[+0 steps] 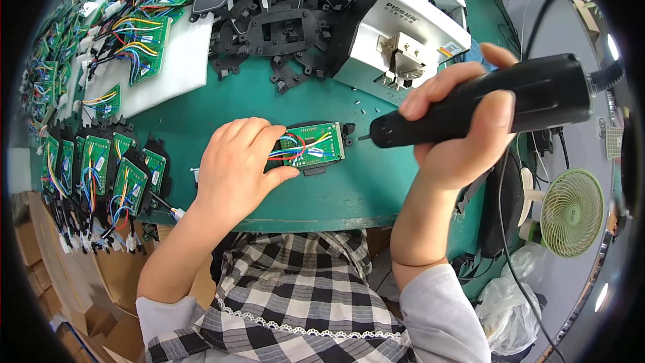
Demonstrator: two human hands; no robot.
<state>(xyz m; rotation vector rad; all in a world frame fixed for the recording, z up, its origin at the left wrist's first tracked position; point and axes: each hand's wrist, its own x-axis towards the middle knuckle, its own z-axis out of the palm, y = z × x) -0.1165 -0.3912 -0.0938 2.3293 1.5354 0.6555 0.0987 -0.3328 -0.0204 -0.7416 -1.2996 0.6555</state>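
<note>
Screwing a circuit board into its black holder at the table's centre.
Left hand [235,168] presses flat on the circuit board [314,148]; right hand [463,128] grips the electric screwdriver [490,104], tip beside the board's 3 o'clock edge. Finished boards [101,168] at 9 o'clock, loose black holders [275,33] at 12 o'clock remain.

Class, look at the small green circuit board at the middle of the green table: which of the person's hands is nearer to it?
Left. The left hand rests on the green circuit board, fingers over its wires. The right hand is off to its right, holding a black electric screwdriver whose tip points at the board.
</note>
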